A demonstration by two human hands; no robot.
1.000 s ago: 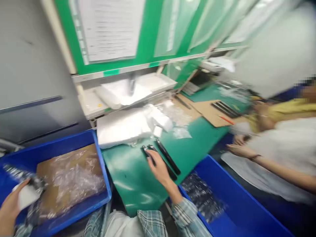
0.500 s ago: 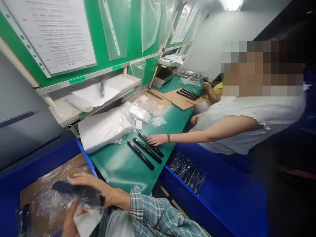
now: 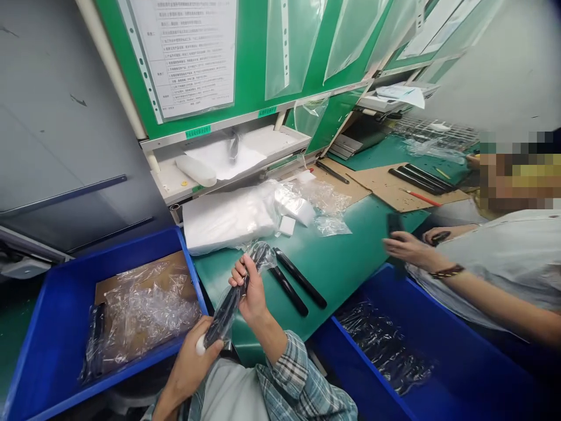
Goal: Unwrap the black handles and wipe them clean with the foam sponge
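Both my hands hold one long black bar-shaped part (image 3: pixel 224 313) wrapped in a clear plastic bag, tilted with its upper end away from me. My left hand (image 3: pixel 190 358) grips the lower end, where a small white piece (image 3: pixel 200 345) shows by the thumb. Fingers of my right hand (image 3: pixel 252 289) are wrapped round the upper part, and loose bag film (image 3: pixel 267 257) sticks out beyond them. Just past my right hand, two bare black bars (image 3: pixel 301 278) lie side by side on the green table (image 3: pixel 350 248).
To my left stands a blue bin (image 3: pixel 39 345) with bagged pieces and loose film on cardboard. Another blue bin (image 3: pixel 442 339) at right holds several bagged black parts. White foam sheets (image 3: pixel 228 219) lie under the shelf. A co-worker's hand (image 3: pixel 409 248) holds a black part nearby.
The bagged part has moved from above the left bin to in front of my body, and my right hand now wraps round it. The co-worker has lifted one black bar off the table.
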